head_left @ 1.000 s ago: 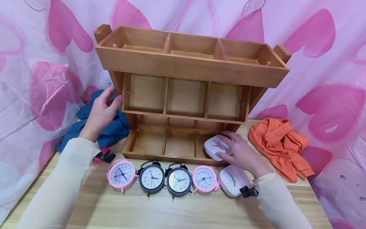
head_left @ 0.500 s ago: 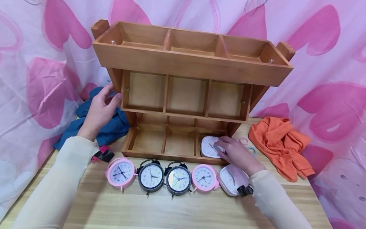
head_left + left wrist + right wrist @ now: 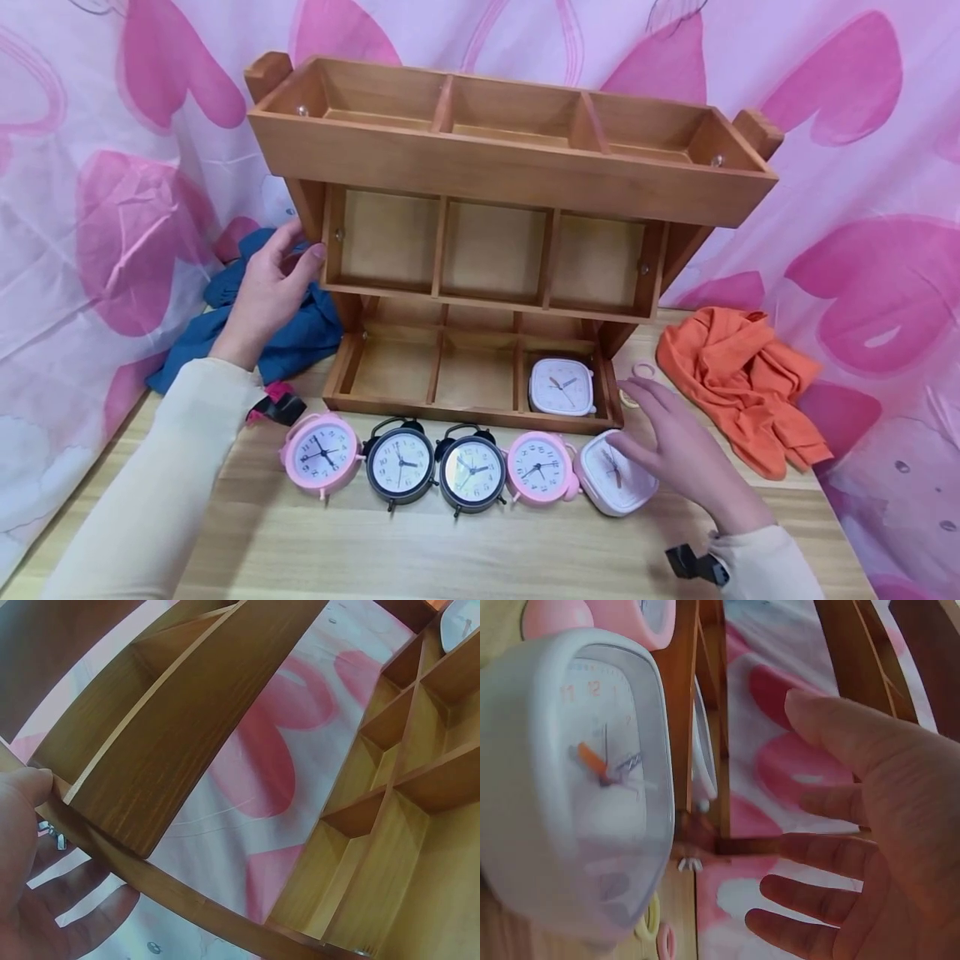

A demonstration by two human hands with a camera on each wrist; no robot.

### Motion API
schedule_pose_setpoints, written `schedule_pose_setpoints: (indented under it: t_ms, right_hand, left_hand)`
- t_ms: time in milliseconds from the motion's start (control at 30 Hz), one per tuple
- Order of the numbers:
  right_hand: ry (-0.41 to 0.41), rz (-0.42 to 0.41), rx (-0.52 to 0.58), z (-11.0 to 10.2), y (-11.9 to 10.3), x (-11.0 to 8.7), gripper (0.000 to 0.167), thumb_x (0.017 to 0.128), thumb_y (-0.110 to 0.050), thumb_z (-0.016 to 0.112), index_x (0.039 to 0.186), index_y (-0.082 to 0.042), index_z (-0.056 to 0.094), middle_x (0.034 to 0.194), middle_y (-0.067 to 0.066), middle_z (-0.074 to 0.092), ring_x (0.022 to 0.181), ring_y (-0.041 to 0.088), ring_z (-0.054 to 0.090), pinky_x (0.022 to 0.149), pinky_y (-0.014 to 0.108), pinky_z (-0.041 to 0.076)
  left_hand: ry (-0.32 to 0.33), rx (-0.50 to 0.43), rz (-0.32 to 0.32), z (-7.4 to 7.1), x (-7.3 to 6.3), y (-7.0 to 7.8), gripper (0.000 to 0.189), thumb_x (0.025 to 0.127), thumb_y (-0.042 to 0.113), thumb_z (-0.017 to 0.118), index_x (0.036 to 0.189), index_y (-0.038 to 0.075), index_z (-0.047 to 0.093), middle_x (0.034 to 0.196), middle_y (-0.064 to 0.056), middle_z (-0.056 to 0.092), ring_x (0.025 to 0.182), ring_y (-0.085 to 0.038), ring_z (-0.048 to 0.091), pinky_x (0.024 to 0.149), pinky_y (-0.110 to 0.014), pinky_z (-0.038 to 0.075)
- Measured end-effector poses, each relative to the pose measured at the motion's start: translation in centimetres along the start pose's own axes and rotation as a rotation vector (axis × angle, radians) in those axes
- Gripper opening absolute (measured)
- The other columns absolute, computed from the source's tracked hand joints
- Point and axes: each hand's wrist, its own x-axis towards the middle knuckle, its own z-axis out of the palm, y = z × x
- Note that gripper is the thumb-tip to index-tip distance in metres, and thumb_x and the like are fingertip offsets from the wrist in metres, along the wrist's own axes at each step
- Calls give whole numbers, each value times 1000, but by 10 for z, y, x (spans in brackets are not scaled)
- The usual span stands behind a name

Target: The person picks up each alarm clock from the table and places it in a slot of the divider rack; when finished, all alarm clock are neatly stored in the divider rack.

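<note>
A three-tier wooden shelf rack [image 3: 495, 167], each tier split into three compartments, stands on the table. My left hand [image 3: 264, 292] holds its left side, thumb at the middle tier's edge and fingers behind the side rail [image 3: 195, 904]. One white alarm clock [image 3: 561, 387] sits face up in the bottom tier's right compartment. Spread and holding nothing, my right hand [image 3: 686, 454] hovers beside a second white alarm clock [image 3: 617, 483] on the table, thumb overlapping its top in the head view. In the right wrist view that clock's face [image 3: 604, 750] is close to the camera.
Left of the second white clock, a row holds a pink alarm clock [image 3: 538, 468], two black alarm clocks [image 3: 472, 473] and another pink one [image 3: 321, 454]. A blue cloth [image 3: 300, 329] lies left of the rack, an orange cloth [image 3: 738, 375] right, with small rings [image 3: 643, 372] nearby.
My right hand set the white clock in the bottom right compartment, let go and moved right and toward me to the other white clock. The left hand stayed at the rack.
</note>
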Motion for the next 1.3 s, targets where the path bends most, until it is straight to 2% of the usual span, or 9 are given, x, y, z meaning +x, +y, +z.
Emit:
schedule_pose_setpoints:
  t_ms: [200, 367, 467, 600, 833, 1067, 1300]
  right_hand:
    - [62, 40, 10, -2, 0, -22, 91, 75, -49, 82, 145, -5, 44, 144, 24, 46, 129, 45, 45, 100, 65, 40]
    - [87, 99, 53, 11, -5, -41, 106, 69, -50, 86, 150, -4, 37, 147, 27, 37, 128, 50, 41, 95, 70, 41]
    - [85, 140, 66, 23, -12, -51, 112, 66, -53, 86, 151, -4, 34, 146, 28, 36, 124, 50, 43, 90, 72, 43]
    - [40, 212, 72, 38, -23, -59, 117, 64, -58, 86, 153, -5, 30, 143, 29, 39, 121, 46, 47, 89, 68, 47]
    - [48, 246, 57, 53, -29, -65, 111, 65, -49, 88, 148, 1, 35, 133, 25, 46, 114, 38, 50, 90, 57, 49]
    - [52, 281, 106, 62, -26, -69, 105, 70, -48, 86, 149, -2, 34, 132, 22, 47, 114, 32, 49, 92, 53, 47]
    - [106, 261, 109, 70, -22, -70, 99, 69, -43, 87, 146, -1, 40, 131, 20, 49, 115, 31, 49, 93, 51, 45]
  left_hand:
    - [2, -2, -11, 0, 0, 0, 58, 101, 47, 48, 155, 33, 30, 158, -5, 37, 138, -37, 45, 106, -56, 43]
    - [5, -7, 0, 1, 0, -1, 57, 101, 46, 48, 154, 33, 31, 157, -6, 38, 137, -38, 45, 105, -56, 43]
    - [9, -9, 3, 1, 0, -1, 57, 101, 46, 48, 154, 34, 31, 157, -5, 38, 137, -37, 46, 105, -55, 44]
    - [12, -6, -1, 1, 0, -1, 58, 101, 46, 48, 154, 34, 30, 157, -4, 38, 137, -36, 45, 105, -55, 44]
    - [6, -8, -5, 2, 0, -3, 58, 101, 47, 48, 155, 34, 30, 158, -5, 37, 136, -37, 46, 104, -55, 44]
    - [6, -1, -9, 2, 0, -3, 59, 101, 48, 47, 155, 33, 29, 158, -5, 36, 137, -37, 46, 104, -55, 44]
    - [10, -1, -12, 2, -1, -2, 59, 101, 48, 47, 155, 33, 30, 158, -5, 37, 137, -37, 46, 105, -55, 44]
